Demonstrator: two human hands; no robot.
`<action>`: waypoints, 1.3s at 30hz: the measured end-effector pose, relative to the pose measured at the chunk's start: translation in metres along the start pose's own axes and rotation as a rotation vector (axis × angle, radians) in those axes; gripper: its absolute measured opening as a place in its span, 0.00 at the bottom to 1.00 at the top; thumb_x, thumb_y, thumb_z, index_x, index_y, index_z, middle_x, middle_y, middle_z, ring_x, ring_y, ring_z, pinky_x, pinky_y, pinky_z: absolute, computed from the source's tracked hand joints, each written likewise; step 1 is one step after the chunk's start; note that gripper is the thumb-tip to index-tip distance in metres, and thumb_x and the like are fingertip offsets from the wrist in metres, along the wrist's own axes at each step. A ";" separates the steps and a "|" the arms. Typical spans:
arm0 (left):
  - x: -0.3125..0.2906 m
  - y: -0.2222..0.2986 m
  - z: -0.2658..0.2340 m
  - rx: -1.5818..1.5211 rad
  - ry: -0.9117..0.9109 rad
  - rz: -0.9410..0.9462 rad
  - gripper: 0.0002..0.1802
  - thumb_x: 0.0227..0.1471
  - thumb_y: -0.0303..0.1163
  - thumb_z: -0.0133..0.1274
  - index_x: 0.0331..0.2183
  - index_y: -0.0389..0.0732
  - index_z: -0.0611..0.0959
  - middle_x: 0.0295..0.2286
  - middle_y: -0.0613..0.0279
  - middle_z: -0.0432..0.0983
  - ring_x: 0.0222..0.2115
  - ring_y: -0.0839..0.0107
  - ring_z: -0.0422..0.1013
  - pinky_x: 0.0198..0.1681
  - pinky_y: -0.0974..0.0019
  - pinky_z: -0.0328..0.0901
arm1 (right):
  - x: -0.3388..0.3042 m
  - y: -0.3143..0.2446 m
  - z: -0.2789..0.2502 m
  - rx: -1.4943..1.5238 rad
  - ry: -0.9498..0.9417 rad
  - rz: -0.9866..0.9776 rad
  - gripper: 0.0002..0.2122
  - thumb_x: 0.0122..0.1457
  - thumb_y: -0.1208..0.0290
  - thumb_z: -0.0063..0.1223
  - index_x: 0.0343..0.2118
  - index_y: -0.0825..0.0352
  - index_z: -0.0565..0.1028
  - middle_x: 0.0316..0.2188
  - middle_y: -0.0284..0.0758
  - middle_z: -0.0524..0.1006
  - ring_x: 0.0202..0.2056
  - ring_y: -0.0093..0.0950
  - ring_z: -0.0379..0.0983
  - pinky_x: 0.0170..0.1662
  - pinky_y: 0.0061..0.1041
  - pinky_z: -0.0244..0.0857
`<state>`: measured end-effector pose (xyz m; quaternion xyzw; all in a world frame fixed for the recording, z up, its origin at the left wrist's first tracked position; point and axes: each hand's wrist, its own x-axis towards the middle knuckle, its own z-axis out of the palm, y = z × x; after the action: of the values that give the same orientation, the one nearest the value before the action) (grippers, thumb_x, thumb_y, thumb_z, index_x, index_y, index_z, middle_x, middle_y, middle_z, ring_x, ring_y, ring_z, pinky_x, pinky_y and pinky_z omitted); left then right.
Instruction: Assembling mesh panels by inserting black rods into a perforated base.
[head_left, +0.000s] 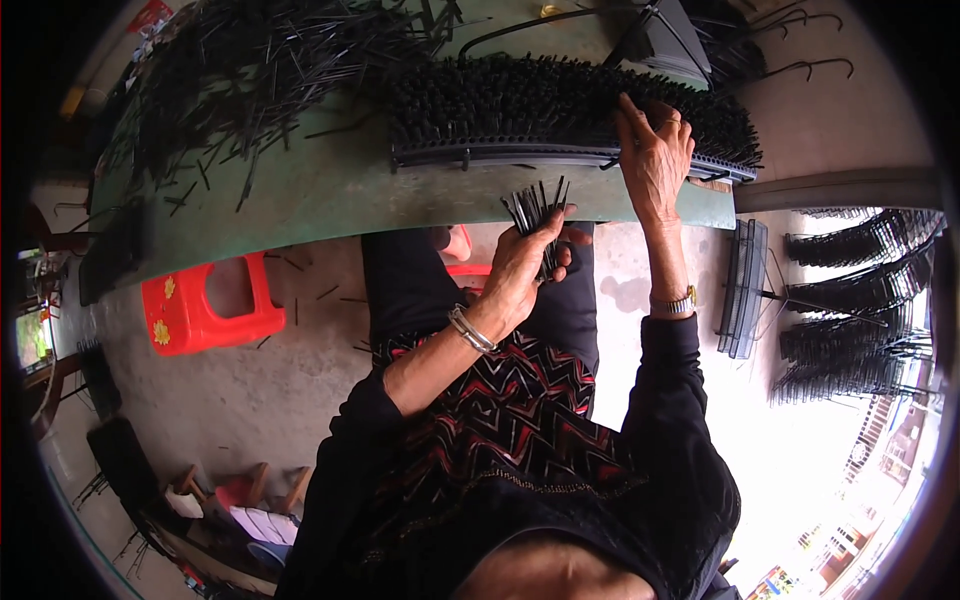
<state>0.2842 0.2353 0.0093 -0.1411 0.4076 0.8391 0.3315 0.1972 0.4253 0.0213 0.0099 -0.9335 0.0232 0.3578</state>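
Observation:
My left hand (525,262) is closed round a bundle of thin black sticks (535,212), whose ends fan out above the thumb, just in front of the table's near edge. On the table lies a long black perforated rack (520,155), densely packed with short upright black sticks (500,100). My right hand (655,155) reaches over the rack's right part, fingertips bent down among the packed sticks. What those fingertips pinch, if anything, is hidden.
A large pile of loose black sticks (270,70) covers the green table (330,205) at the left. Below stands a red plastic stool (215,305). At the right, a grey rack (742,290) and several rows of hanging black pieces (850,290) stand near the floor.

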 end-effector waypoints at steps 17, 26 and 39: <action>-0.005 -0.005 0.002 0.061 0.013 0.034 0.16 0.56 0.41 0.52 0.39 0.38 0.82 0.30 0.63 0.78 0.24 0.79 0.66 0.22 0.75 0.58 | -0.032 -0.028 -0.056 1.166 -0.797 0.532 0.09 0.58 0.73 0.52 0.36 0.75 0.76 0.27 0.36 0.78 0.27 0.21 0.74 0.31 0.20 0.68; -0.005 -0.006 0.011 0.090 0.121 -0.002 0.18 0.58 0.41 0.49 0.45 0.40 0.79 0.32 0.62 0.79 0.27 0.78 0.69 0.23 0.73 0.60 | -0.026 -0.016 -0.072 1.120 -0.869 0.506 0.09 0.60 0.76 0.47 0.39 0.75 0.74 0.26 0.36 0.78 0.29 0.22 0.76 0.35 0.21 0.69; 0.006 -0.010 -0.003 -0.046 0.001 -0.110 0.18 0.59 0.45 0.48 0.41 0.39 0.75 0.29 0.56 0.77 0.21 0.77 0.65 0.23 0.72 0.61 | 0.000 0.006 -0.036 0.375 0.009 0.310 0.06 0.59 0.73 0.50 0.37 0.66 0.75 0.28 0.39 0.80 0.29 0.29 0.79 0.33 0.25 0.70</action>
<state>0.2859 0.2401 -0.0014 -0.1716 0.3799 0.8286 0.3736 0.2215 0.4327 0.0480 -0.0675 -0.9015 0.2509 0.3460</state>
